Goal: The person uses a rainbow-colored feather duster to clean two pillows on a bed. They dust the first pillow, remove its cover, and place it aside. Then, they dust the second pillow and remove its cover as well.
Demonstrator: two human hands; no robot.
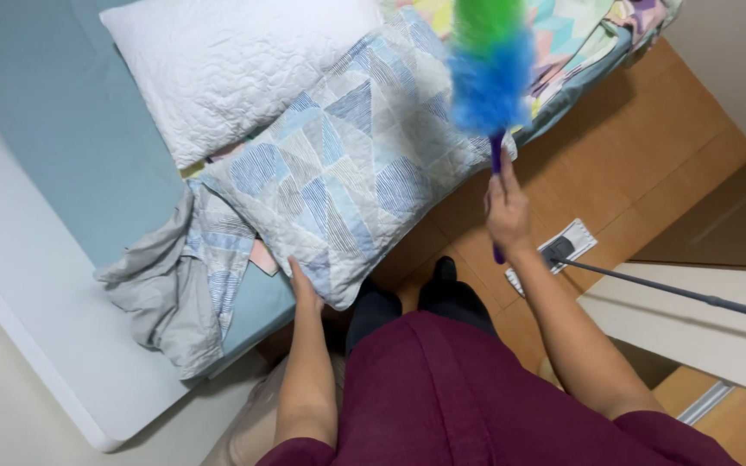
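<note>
My right hand [507,211] is closed around the purple handle of a fluffy blue and green duster [489,73], which is raised over the bed and blurred. My left hand [304,289] is under the near corner of a patterned pillow [347,164] with blue and grey triangles, gripping its edge. That pillow lies tilted across the bed's edge, partly on a white quilted pillow [218,65].
The bed has a teal sheet [62,129] and a crumpled grey and patterned cloth [179,285]. A colourful quilt [576,34] lies at the far end. A flat mop [554,255] with a long dark pole rests on the wooden floor to my right.
</note>
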